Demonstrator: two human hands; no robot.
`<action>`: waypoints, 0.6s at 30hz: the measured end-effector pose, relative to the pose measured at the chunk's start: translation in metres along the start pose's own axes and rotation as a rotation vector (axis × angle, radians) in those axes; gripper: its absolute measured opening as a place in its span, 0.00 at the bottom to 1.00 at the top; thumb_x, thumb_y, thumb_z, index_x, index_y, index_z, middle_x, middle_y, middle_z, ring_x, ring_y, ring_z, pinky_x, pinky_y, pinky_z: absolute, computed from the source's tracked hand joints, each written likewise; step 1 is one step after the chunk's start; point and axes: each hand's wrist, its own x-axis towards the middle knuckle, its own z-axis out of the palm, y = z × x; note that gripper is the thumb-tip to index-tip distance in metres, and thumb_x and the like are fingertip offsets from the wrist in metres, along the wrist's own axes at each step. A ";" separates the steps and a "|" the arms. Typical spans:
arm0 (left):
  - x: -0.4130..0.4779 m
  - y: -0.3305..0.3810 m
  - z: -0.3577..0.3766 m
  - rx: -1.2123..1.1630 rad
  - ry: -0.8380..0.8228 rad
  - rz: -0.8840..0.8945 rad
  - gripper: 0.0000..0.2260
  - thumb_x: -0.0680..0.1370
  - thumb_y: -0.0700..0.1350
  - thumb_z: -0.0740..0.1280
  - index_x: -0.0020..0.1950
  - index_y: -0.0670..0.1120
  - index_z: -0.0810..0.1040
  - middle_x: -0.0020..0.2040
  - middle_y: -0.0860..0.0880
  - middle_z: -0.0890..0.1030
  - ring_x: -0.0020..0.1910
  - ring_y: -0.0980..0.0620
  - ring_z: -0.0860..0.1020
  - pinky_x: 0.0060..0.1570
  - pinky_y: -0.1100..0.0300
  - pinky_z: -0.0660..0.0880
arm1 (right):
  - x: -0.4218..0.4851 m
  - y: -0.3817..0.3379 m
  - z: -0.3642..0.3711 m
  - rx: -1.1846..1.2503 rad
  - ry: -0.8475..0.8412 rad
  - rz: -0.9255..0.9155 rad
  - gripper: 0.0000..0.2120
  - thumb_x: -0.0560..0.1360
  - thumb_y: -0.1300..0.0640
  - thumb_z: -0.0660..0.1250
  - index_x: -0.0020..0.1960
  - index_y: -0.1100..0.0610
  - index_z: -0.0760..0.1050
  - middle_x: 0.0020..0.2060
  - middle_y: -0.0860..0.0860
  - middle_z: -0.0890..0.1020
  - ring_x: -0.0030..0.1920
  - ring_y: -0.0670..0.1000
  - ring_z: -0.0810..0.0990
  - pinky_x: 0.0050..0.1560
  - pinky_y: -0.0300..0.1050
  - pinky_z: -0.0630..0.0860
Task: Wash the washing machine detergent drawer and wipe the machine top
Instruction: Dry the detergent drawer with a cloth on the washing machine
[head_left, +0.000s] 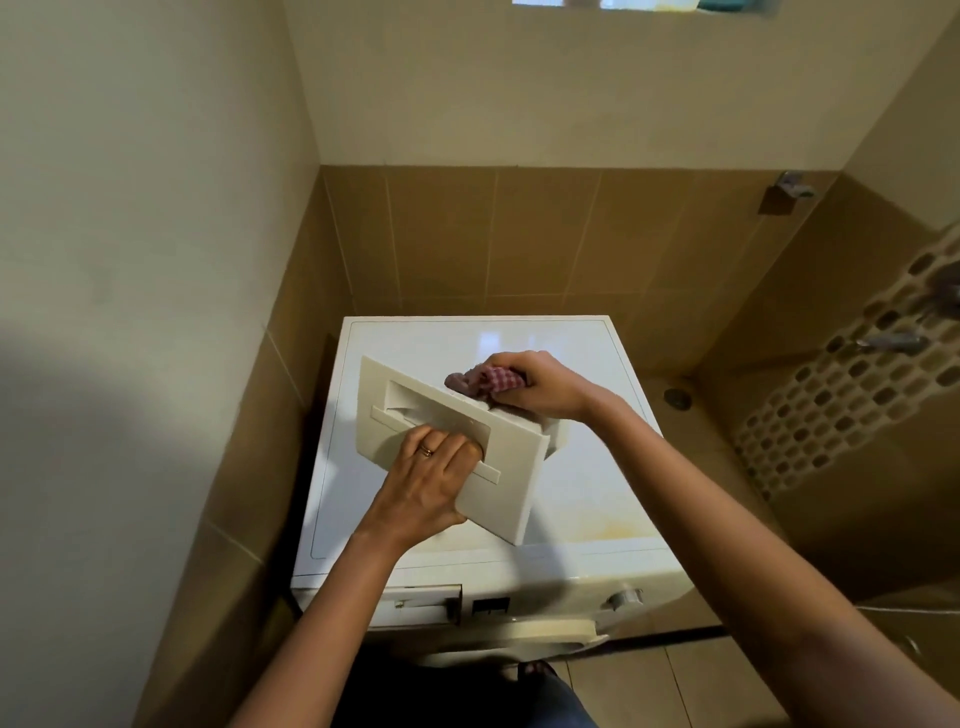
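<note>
Gripping the drawer (511, 467) with my left hand (434, 480) steadies it, so my right hand (543, 387), clenching the cloth (480, 379), can wipe.

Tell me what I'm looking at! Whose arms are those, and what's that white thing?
There is one picture, taken by a camera on a person's head, looking down, so the arms are that person's own. Below is a washing machine in a tiled corner. The white thing is its soap drawer, pulled out; its empty slot shows at the front. The left hand grips the drawer's handle over the machine's top. The right hand holds a checked cloth against the drawer.
</note>
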 end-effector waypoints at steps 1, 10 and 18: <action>0.000 -0.002 -0.001 0.016 0.004 -0.021 0.31 0.54 0.48 0.79 0.51 0.46 0.67 0.43 0.47 0.78 0.46 0.49 0.70 0.56 0.54 0.65 | -0.006 0.000 -0.002 0.067 -0.020 -0.024 0.10 0.75 0.61 0.68 0.55 0.53 0.77 0.49 0.47 0.81 0.50 0.49 0.79 0.53 0.41 0.75; 0.024 -0.010 -0.018 -0.258 0.064 -0.760 0.41 0.51 0.53 0.84 0.56 0.44 0.68 0.51 0.44 0.75 0.55 0.46 0.69 0.57 0.51 0.63 | -0.047 0.049 -0.006 0.434 0.330 0.264 0.10 0.74 0.68 0.62 0.49 0.57 0.79 0.40 0.57 0.83 0.36 0.55 0.81 0.33 0.46 0.76; 0.049 -0.003 -0.037 -1.261 0.138 -1.432 0.25 0.74 0.68 0.61 0.64 0.53 0.70 0.50 0.55 0.79 0.49 0.55 0.78 0.48 0.55 0.76 | -0.034 -0.020 0.023 1.172 0.697 0.178 0.11 0.78 0.68 0.58 0.55 0.58 0.75 0.44 0.57 0.80 0.43 0.56 0.76 0.43 0.49 0.74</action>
